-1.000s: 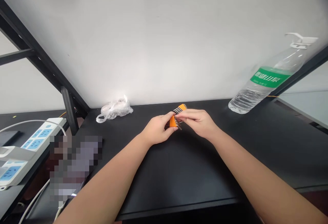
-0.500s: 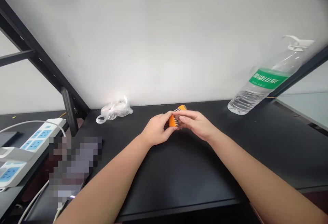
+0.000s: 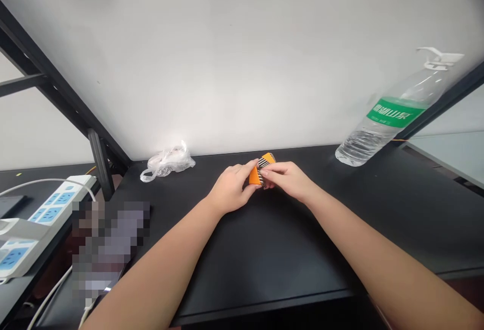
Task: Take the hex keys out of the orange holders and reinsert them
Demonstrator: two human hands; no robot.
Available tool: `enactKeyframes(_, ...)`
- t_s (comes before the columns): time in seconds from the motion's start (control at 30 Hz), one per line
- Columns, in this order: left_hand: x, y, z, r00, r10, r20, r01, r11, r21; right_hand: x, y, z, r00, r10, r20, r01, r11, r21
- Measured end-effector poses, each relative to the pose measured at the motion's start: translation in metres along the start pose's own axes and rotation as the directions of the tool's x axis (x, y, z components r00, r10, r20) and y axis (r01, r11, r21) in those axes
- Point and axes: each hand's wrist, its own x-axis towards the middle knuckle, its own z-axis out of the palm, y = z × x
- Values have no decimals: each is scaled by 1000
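A small orange case (image 3: 254, 176) with a row of dark, shiny metal pieces is between my hands, low over the black tabletop (image 3: 264, 259). My left hand (image 3: 231, 189) pinches its left side, thumb at the lower edge and fingers at the upper. Another orange part (image 3: 268, 157) with striped metal pieces shows just behind. My right hand (image 3: 288, 181) has thumb and index finger pressed together at the metal pieces on the right side. Whether one piece is between those fingertips is too small to tell.
A crumpled clear plastic bag (image 3: 168, 161) lies at the back left. A large water bottle (image 3: 391, 113) stands at the back right. At left are a power strip (image 3: 49, 214), cables and a pixelated object (image 3: 117, 244). A pale wall (image 3: 242, 68) rises behind.
My right fingers have drawn closer together and shifted slightly left on the case. More of the striped metal pieces now shows between my hands.
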Motion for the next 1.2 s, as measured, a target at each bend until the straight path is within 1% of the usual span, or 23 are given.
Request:
enactKeyframes(0.03, 0, -1, 0, 1000, -15, -2, 15, 1000, -6, 0, 3, -5, 999, -37, -25, 33, 987, -159)
enactKeyframes(0.07, 1, -2, 0, 1000, -29, -6, 29, 999, -16, 1, 6, -11, 996, -82, -44, 64, 947, -314)
enactKeyframes(0.1, 1, -2, 0, 999, -42, -11, 42, 999, -28, 1, 10, -16, 992, -116, -39, 88, 894, -440)
enactKeyframes(0.17, 2, -3, -1, 998, -63, -14, 63, 997, -40, 3, 19, -25, 991, -129, 24, 118, 801, -587)
enactKeyframes(0.23, 3, -3, -2, 997, -74, -6, 73, 997, -31, 4, 26, -28, 991, -107, 79, 132, 737, -663)
enactKeyframes(0.33, 3, -3, -2, 998, -62, -9, 62, 998, -19, 5, 28, -27, 991, -75, 111, 133, 651, -747)
enactKeyframes(0.5, 2, -5, 0, 997, -71, -17, 70, 997, -27, 1, 14, -17, 991, -24, 129, 125, 473, -872)
enactKeyframes(0.57, 2, -6, 1, 997, -76, -13, 75, 997, -29, -1, 8, -14, 992, -7, 123, 114, 422, -899)
enactKeyframes(0.6, 2, -7, 1, 997, -76, -12, 76, 997, -27, -3, 7, -12, 993, -3, 118, 109, 410, -906)
enactKeyframes(0.67, 2, -7, 1, 997, -77, -16, 77, 997, -20, -4, 4, -11, 993, -10, 114, 108, 420, -901)
enactKeyframes(0.77, 2, -6, 0, 997, -76, -22, 76, 997, -13, -5, 3, -11, 994, -40, 104, 110, 472, -875)
enactKeyframes(0.9, 2, -7, 0, 997, -79, -21, 79, 997, -14, -5, 3, -15, 997, -36, 75, 82, 538, -839)
enactKeyframes(1.0, 2, -7, 0, 997, -79, -25, 79, 997, -13, -5, 2, -20, 998, -47, 36, 58, 636, -770)
enactKeyframes(1.03, 2, -7, 0, 997, -79, -25, 79, 997, -15, -5, 2, -22, 998, -53, 17, 49, 688, -724)
enactKeyframes(1.1, 2, -7, -1, 997, -78, -19, 78, 997, -18, -4, 2, -25, 997, -73, -39, 37, 813, -581)
enactKeyframes(1.17, 3, -6, -1, 997, -71, -8, 70, 997, -24, -4, 1, -25, 991, -82, -106, 36, 925, -377)
enactKeyframes(1.2, 3, -6, -1, 998, -62, -2, 62, 998, -29, -4, 0, -24, 988, -73, -138, 34, 963, -268)
